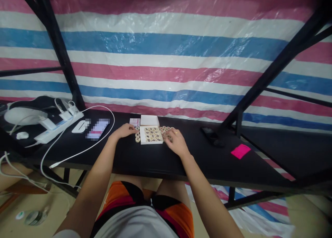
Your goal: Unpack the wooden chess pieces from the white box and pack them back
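An open white box point(151, 142) sits on the black tabletop, with round Chinese chess pieces point(153, 135) laid in rows inside it. A short column of loose pieces point(137, 139) stands along its left side, and my left hand point(126, 130) has its closed fingertips on one near the top. On the other side, a cluster of pieces point(164, 129) lies against the box. There my right hand point(176, 142) is bent over the pieces, its fingers curled around one that is partly hidden.
Behind the box are a white lid point(149, 120) and a small pink-white packet point(134, 121). A phone point(98, 129), power strip point(58, 125) and white cable point(85, 151) lie left. A black device point(211, 136) and bright pink item point(240, 151) lie right, between black metal struts point(275, 65).
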Demonstrator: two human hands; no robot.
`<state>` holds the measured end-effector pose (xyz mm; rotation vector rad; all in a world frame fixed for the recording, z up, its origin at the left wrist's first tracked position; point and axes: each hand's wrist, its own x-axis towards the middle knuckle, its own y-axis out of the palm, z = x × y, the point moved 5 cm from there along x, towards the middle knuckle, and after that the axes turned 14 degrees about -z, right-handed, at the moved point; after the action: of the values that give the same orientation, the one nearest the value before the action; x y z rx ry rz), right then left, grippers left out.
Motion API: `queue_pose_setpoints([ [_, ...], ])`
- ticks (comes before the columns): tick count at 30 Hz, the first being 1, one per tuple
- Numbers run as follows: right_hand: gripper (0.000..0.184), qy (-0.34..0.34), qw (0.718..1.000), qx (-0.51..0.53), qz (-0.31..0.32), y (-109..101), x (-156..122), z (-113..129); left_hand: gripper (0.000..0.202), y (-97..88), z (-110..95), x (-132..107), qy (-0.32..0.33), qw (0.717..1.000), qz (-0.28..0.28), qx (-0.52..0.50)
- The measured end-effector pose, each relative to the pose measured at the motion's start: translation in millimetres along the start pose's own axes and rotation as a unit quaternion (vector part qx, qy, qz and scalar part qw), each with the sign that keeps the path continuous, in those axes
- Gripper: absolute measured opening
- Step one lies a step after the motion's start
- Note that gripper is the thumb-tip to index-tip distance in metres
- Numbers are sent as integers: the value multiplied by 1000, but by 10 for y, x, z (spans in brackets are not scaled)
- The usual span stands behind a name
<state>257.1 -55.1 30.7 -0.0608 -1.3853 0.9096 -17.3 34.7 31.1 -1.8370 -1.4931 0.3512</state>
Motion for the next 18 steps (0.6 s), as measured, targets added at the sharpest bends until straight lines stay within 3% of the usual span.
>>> queue_pose_setpoints([
  [2, 19, -84, 995, 12, 58, 89, -10, 226, 39, -49, 13, 18, -13, 998, -60, 24],
  [5, 19, -132, 986, 7, 102, 192, -46, 349, 35, -21, 5, 25, -44, 995, -78, 45],
  [12, 22, -148, 983, -3, 110, 209, -59, 345, 28, 55, -117, -16, -88, 993, -71, 17],
  [18, 18, -128, 986, 17, 100, 177, -54, 350, 26, 124, -5, 18, -158, 982, -70, -79],
])
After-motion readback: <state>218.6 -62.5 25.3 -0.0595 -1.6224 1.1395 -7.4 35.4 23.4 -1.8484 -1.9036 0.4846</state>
